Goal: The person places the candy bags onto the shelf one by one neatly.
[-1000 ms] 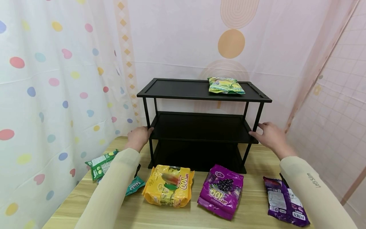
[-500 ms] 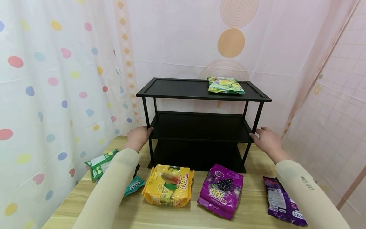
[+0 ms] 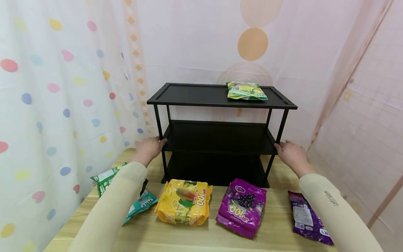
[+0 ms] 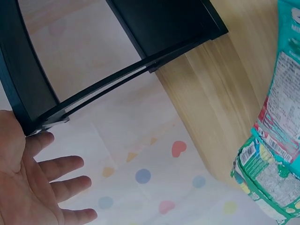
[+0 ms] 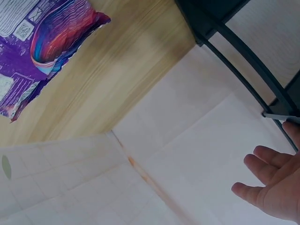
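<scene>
A black three-tier shelf rack [image 3: 217, 136] stands upright on the table. My left hand [image 3: 148, 149] grips the left end of its middle tier at the front post, thumb on the inner side. In the left wrist view, the remaining fingers [image 4: 70, 187] spread straight below the tier's corner. At the opposite end my right hand [image 3: 292, 156] pinches the middle tier by the front post; its other fingers [image 5: 260, 168] stretch loosely away in the right wrist view. A yellow-green candy bag [image 3: 246, 91] lies on the top tier, right of centre.
In front of the rack lie a yellow mango candy bag [image 3: 184, 203] and a purple blackcurrant candy bag [image 3: 242, 208]. A dark purple bag [image 3: 306, 218] is partly under my right sleeve. Teal [image 3: 143, 203] and green [image 3: 105, 178] bags lie by my left forearm. Curtains [image 3: 201, 42] hang behind.
My right hand has shifted slightly left, closer against the rack's post. The head view has moved a little, and my left forearm now uncovers more of the teal bag.
</scene>
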Demonstrator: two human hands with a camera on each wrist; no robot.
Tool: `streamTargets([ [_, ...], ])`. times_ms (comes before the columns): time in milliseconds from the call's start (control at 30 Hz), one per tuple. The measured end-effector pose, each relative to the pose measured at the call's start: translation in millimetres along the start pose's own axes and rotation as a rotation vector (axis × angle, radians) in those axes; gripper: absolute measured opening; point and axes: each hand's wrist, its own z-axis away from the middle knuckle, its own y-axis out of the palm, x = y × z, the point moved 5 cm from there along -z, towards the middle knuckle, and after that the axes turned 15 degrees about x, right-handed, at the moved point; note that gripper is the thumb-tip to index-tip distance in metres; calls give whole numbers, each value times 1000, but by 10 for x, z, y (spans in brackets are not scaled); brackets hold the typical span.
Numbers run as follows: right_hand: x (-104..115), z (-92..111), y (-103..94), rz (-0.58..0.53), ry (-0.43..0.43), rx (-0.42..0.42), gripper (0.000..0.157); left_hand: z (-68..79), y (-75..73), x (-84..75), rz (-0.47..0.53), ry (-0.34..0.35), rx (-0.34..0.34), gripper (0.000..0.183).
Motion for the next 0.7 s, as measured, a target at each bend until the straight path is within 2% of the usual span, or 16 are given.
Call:
streamTargets([
  [233, 13, -17, 1, 24, 27, 11, 55, 60, -49, 40, -64, 7, 8, 65],
  [533, 45, -9, 0, 25, 34, 9, 54, 109, -41, 234, -48, 29, -12, 71],
  [700, 21, 1, -9, 34, 45, 12, 54, 112, -48, 343, -90, 19, -7, 74],
])
